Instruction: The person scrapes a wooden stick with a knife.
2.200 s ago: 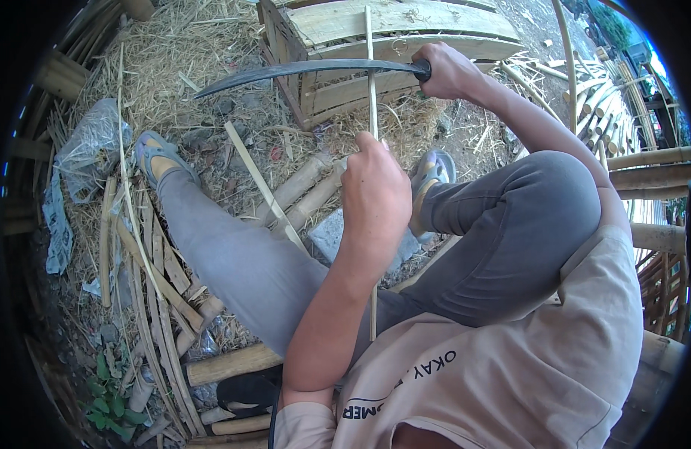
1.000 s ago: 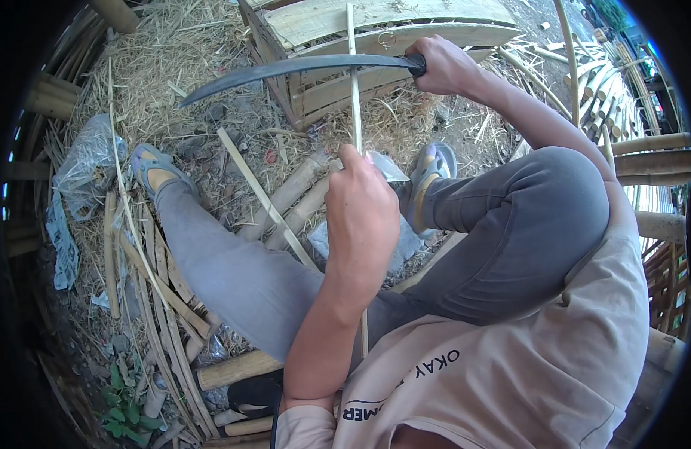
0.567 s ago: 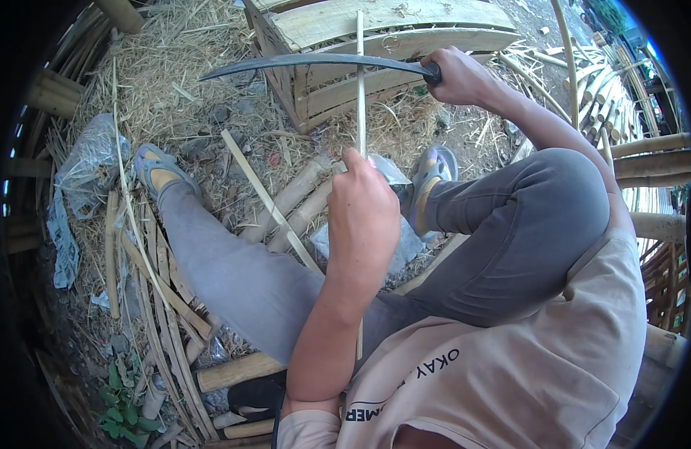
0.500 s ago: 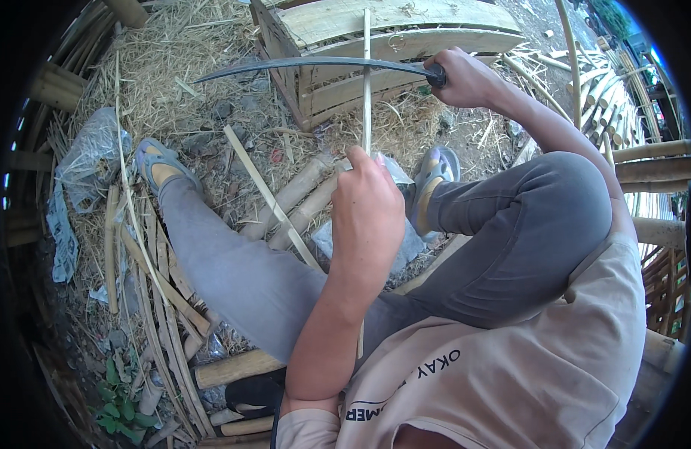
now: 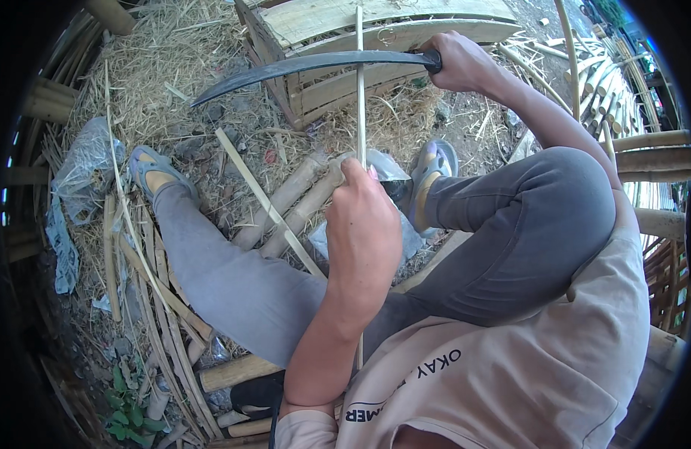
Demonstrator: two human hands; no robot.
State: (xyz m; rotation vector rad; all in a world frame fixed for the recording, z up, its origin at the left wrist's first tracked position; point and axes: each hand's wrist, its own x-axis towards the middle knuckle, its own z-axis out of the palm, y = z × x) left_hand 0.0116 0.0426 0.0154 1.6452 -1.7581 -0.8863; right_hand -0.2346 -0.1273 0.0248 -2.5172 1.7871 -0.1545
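My left hand (image 5: 364,232) is closed round a thin pale bamboo strip (image 5: 360,105), which points away from me; its lower end shows below my wrist. My right hand (image 5: 465,63), farther off to the right, grips the handle of a long curved machete (image 5: 301,66). The dark blade reaches leftward and crosses the strip above my left hand. Whether the edge touches the strip or only passes over it, I cannot tell. A second flat bamboo strip (image 5: 259,193) lies slanted on the ground left of my left hand.
A slatted wooden crate (image 5: 338,93) stands ahead. Bamboo poles (image 5: 286,198) lie between my feet beside a pale stone-like block (image 5: 413,243). Crumpled clear plastic (image 5: 91,168) and long strips (image 5: 162,322) are on the left. Cut bamboo pieces (image 5: 603,93) are heaped at far right.
The machete's blade has tilted, its tip dropping lower and showing more of its broad side. My right hand has shifted slightly up, and my left hand a little down. Both grips stay closed.
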